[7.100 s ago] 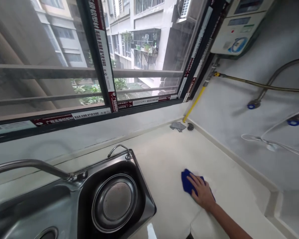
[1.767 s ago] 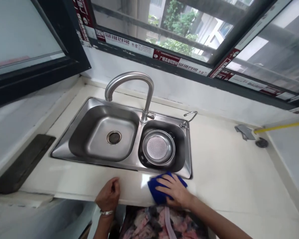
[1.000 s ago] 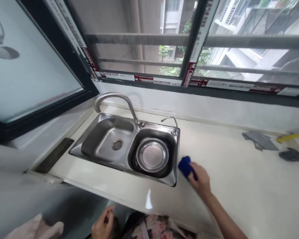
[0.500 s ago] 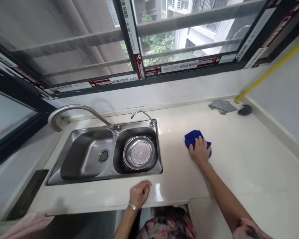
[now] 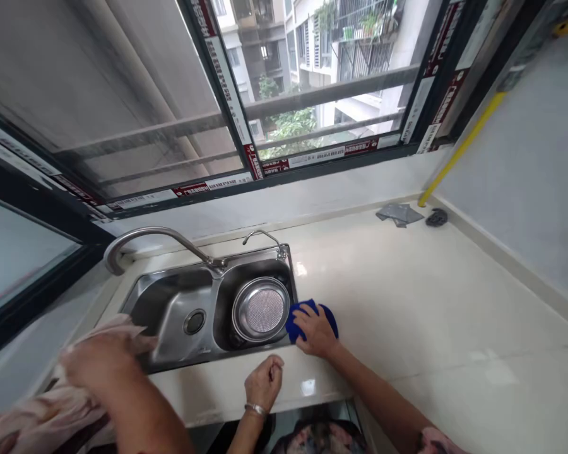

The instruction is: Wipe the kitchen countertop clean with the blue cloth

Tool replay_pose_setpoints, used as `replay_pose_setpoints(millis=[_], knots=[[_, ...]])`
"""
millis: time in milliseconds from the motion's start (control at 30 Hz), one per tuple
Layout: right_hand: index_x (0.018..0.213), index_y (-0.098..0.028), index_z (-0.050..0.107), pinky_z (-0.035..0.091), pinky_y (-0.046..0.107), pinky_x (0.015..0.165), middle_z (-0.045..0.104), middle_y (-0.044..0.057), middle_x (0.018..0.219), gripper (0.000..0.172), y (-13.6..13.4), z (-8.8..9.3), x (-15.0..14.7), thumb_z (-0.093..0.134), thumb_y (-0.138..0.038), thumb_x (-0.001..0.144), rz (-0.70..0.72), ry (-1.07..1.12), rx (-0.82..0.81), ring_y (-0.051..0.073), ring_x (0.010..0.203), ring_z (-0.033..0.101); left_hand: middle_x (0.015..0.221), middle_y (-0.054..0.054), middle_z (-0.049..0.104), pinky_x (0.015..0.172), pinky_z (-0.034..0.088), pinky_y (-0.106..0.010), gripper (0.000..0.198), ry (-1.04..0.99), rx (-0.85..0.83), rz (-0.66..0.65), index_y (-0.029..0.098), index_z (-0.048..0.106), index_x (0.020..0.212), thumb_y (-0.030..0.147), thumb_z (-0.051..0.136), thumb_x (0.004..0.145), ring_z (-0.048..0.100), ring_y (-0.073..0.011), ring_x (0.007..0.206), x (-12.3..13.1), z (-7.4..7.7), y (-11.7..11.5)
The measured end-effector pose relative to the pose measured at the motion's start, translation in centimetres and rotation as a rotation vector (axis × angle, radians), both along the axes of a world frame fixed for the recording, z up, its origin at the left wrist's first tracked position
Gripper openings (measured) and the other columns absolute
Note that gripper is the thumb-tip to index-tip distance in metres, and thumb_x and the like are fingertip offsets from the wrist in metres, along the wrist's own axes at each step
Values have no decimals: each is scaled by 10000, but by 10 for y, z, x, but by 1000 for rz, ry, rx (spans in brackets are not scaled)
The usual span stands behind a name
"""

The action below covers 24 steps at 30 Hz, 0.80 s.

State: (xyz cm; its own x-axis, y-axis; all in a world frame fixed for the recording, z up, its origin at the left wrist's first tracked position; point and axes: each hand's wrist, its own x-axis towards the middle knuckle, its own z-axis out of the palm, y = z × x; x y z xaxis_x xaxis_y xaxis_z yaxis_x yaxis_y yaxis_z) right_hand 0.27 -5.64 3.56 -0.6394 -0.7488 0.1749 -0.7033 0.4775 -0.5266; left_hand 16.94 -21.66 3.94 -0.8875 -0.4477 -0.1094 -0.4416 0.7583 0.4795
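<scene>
My right hand [image 5: 316, 331] presses down on a folded blue cloth [image 5: 331, 320] at the right rim of the sink, its fingers bent over the cloth. Curled into a loose fist with nothing showing in it, my left hand [image 5: 264, 381] rests by the counter's front edge; a bracelet [image 5: 255, 408] circles its wrist. The steel double sink [image 5: 182, 364] lies just beyond both hands. In its right basin sits a round metal strainer pan [image 5: 265, 310] with a perforated bottom.
At the left, another person's hand [image 5: 99, 359] holds a pinkish cloth [image 5: 57, 403] over the sink's near-left corner. A large faucet [image 5: 163, 233] and a thin tap [image 5: 262, 233] arch behind the basins. Grey scraps [image 5: 400, 214] and a dark bundle [image 5: 436, 217] lie by a yellow pipe [image 5: 464, 148].
My right hand has swept the blue cloth leftward and nearer, to the sink's edge. Another person's arm with a pinkish cloth has come in from the left. The view has shifted somewhat.
</scene>
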Motion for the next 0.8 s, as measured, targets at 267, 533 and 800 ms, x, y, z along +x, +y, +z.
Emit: replay_pose_setpoints(millis=[267,533,800], knots=[[1272,-242,620,262,499,1157,587,86,1507,506,68,-15,50,570,-218,768,-94,61,34,293,1398,465,834,30,746,715,488,-273,295,39,67,17,285,708,1022,256,434,919,649,-132,674,16,-7,7],[1242,-212,630,402,470,1013,633,127,1436,411,164,-22,40,522,-225,846,-425,336,122,301,1310,538,1004,-50,773,839,516,-339,313,61,49,63,240,680,1090,221,417,920,708,-202,881,24,-15,21],[1265,-150,626,462,455,886,673,160,1363,407,260,-23,50,509,-330,919,-887,494,233,330,1200,592,1132,-71,728,841,494,-333,341,38,-4,-14,247,620,1193,206,389,946,685,-203,993,26,-5,25]])
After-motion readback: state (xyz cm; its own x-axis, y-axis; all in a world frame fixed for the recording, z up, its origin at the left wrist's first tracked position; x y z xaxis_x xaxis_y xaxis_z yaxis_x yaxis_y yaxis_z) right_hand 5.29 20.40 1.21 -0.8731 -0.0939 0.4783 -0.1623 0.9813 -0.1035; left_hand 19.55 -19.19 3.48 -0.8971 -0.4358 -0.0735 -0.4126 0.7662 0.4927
